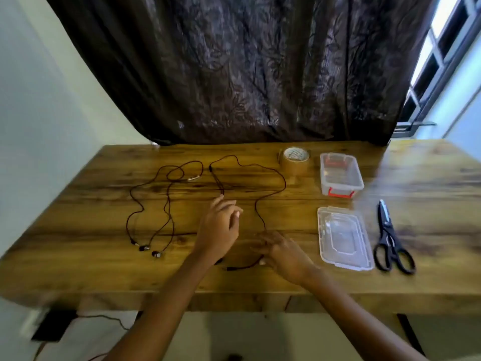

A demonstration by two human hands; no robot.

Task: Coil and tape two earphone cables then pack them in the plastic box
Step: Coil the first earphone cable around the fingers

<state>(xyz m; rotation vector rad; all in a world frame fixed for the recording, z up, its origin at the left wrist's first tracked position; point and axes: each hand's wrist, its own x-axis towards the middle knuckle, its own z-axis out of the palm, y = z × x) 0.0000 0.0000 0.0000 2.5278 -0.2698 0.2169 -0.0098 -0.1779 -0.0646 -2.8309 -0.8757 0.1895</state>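
Observation:
Two dark earphone cables lie uncoiled on the wooden table [78, 256]. The left cable [169, 201] ends in earbuds near the front left. The right cable [270, 175] loops across the middle, and its plug end lies near the front edge. My left hand [220, 225] hovers over the middle with relaxed fingers, a fingertip close to the right cable. My right hand [281, 252] lies low on the table over the right cable's near end; the blur hides whether its fingers hold the cable. A clear plastic box [341, 175] with red clips stands at the back right, its lid [343, 238] in front.
A roll of brown tape [295, 161] sits left of the box. Black scissors [390, 238] lie right of the lid. A dark curtain hangs behind the table, with a window at the far right.

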